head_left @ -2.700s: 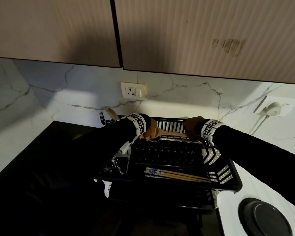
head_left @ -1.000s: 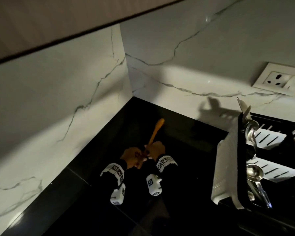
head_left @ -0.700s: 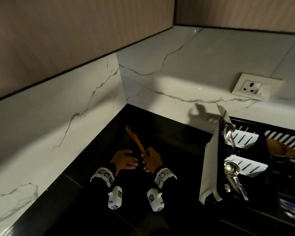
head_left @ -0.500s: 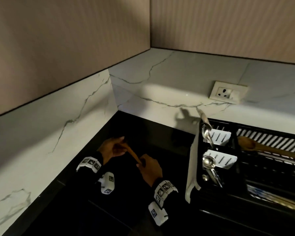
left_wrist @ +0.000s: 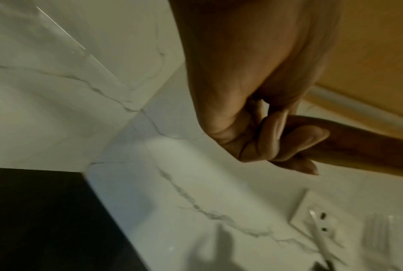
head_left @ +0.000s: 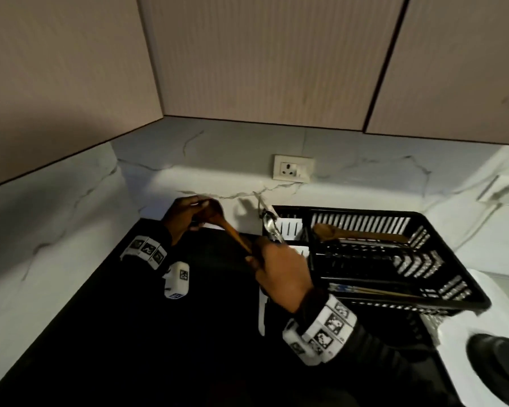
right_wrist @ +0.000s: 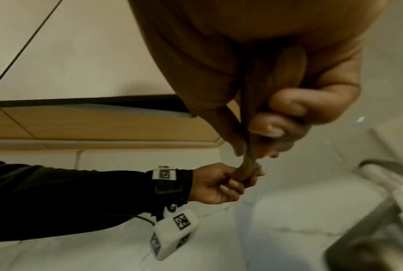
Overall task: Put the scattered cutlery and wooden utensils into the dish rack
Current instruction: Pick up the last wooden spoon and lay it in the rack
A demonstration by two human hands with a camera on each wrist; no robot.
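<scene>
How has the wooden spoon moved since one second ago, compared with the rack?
Yes. The spoon, held by the left hand and right hand, is now lifted off the counter and closer to the rack.

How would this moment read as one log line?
left hand: holds wooden spoon | right hand: holds its other end | dish rack: beside

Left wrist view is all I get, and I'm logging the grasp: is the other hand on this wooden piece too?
Observer: Yes. The right hand grips the handle of the wooden spoon; the left hand holds its wider end.
Operator: Where's the dish rack?
Observer: The dish rack sits to the right of both hands.
Operator: Anything in it?
Observer: Another wooden utensil lies across it.
</scene>
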